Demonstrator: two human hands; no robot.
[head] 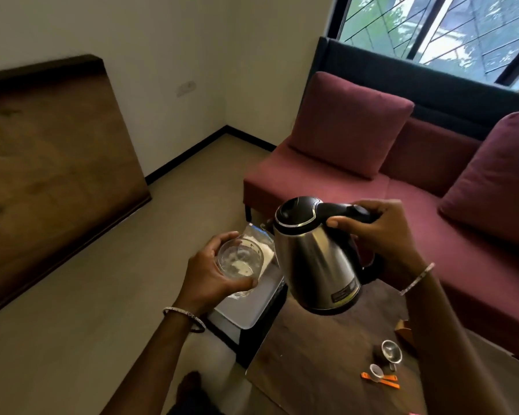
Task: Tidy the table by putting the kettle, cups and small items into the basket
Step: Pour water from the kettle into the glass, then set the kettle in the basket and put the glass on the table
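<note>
My right hand [381,232] grips the black handle of a steel kettle [315,259], held tilted in the air above the far end of the dark wooden table [306,360]. My left hand [210,271] holds a clear glass cup [240,260] from its left side, over a grey basket [252,307] that stands beside the table's left end. On the table near me lie a small metal strainer [391,350], a clear measuring spoon [375,371] and an orange-handled item [385,381].
A maroon sofa [432,205] with cushions runs along the right under a window. A brown wooden panel [51,175] leans against the left wall. Beige floor [102,295] lies between them. A brown cardboard piece [405,330] lies at the table's right edge.
</note>
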